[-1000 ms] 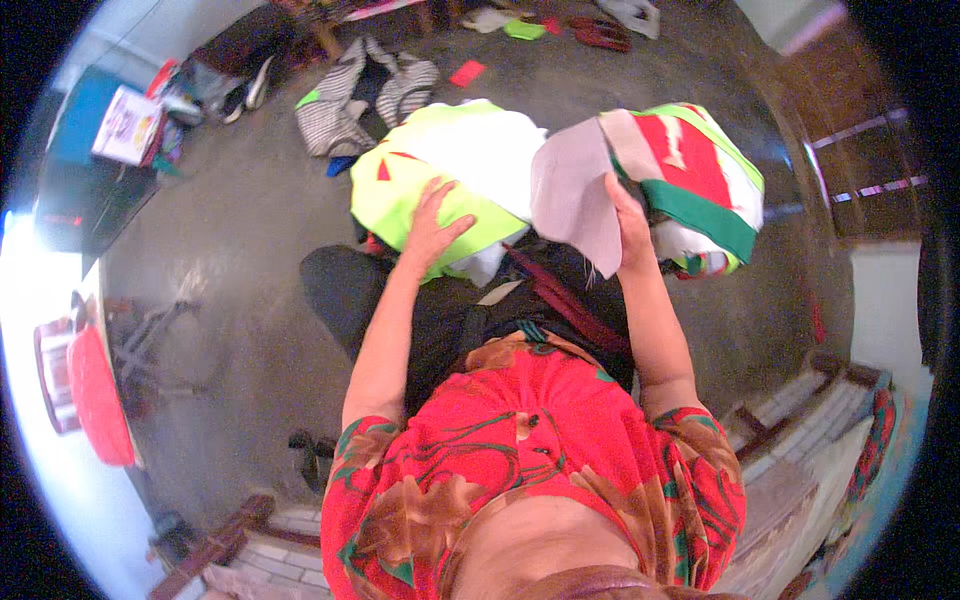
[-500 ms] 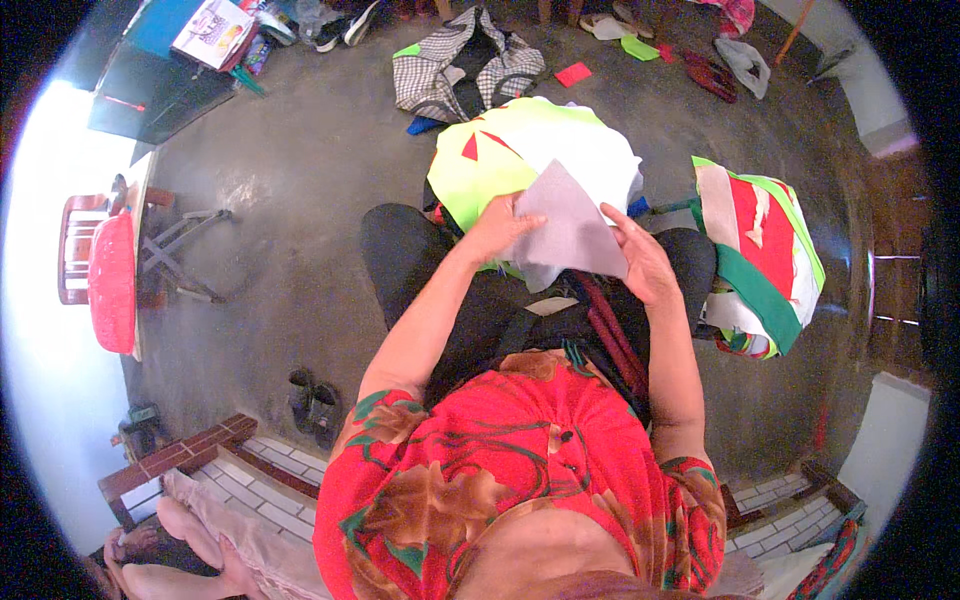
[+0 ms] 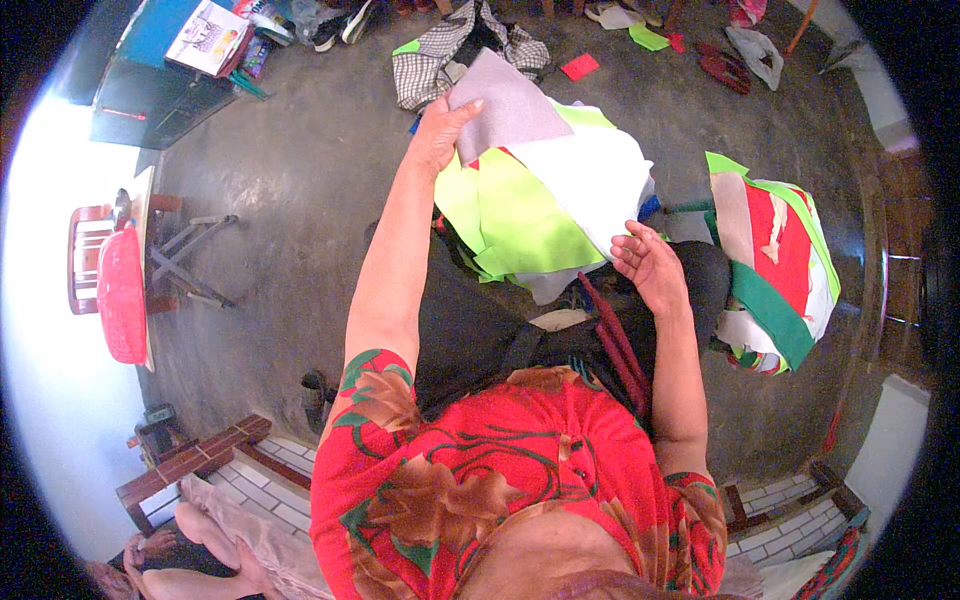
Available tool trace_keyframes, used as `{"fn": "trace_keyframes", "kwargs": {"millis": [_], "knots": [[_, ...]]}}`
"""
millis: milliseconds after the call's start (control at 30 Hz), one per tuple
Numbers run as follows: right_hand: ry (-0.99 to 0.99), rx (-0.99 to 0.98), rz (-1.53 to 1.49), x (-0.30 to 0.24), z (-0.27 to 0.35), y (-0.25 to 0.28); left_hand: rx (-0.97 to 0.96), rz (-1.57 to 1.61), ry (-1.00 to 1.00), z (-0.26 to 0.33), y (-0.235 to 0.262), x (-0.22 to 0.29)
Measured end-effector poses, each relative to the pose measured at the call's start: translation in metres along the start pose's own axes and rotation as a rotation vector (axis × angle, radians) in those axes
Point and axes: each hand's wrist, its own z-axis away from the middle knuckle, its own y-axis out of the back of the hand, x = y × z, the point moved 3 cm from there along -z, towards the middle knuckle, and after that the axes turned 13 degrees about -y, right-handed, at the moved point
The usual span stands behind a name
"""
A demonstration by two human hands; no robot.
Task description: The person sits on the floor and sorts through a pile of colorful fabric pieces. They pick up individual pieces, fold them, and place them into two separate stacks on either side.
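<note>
My left hand pinches the edge of a grey-mauve fabric piece, pointed at the top, and holds it out over the far side of a heap. That heap, in front of my knees, shows a lime-green cloth piece and a white cloth piece, with a bit of red between. By the heap's near right edge is my right hand, palm turned up, fingers loosely bent and apart, nothing in it. What holds the heap up is hidden under the cloth.
To my right stands a second pile of red, green and white cloth. A black-and-white checked bag lies beyond the heap, near a red scrap. At left are a folding stand and a pink-red object. Another person's legs show lower left.
My left hand has carried the grey-mauve piece away from me and leftward, uncovering more lime-green cloth. My right hand has let go of it and drawn back slightly.
</note>
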Motion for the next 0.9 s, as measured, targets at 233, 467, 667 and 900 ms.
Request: {"fn": "trace_keyframes", "kwargs": {"millis": [233,467,667,900], "knots": [[-0.018,-0.013,-0.010,0.002,-0.008,-0.007,-0.063,-0.628,0.219,0.002,0.063,-0.073],[0.009,0.008,-0.009,0.003,-0.008,-0.002,-0.088,-0.709,0.074,0.007,0.052,-0.070],[-0.014,0.080,0.082,0.004,-0.009,-0.008,-0.008,-1.251,-0.131,0.026,0.074,-0.068],[0.067,-0.057,0.012,0.004,-0.004,-0.005,-0.370,-1.441,-0.459,0.085,0.001,-0.047]]}}
